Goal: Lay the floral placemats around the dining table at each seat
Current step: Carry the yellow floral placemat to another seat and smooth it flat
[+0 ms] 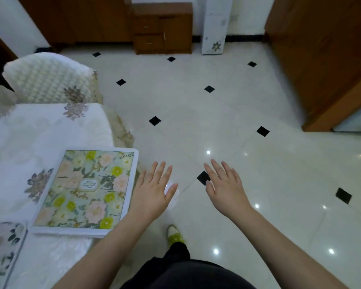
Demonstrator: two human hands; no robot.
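Two floral placemats lie along the tablecloth's near edge, one (86,190) at its corner, another (2,249) beside; my left hand (152,190) and right hand (225,190) hover spread, empty, apparently just released.

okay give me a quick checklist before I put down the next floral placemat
1. Hands free: ok. Left hand and right hand are open, empty, over the floor.
2. Placemat at this corner lies flat: ok. The floral placemat rests on the tablecloth.
3. Its placement: not ok. Its right corner overhangs the table edge.
4. Neighbouring seat covered: ok. A second placemat shows at the lower left.
5. Seat by the covered chair: not ok, no mat there.
6. Spare mats within reach: cannot tell, none in view.
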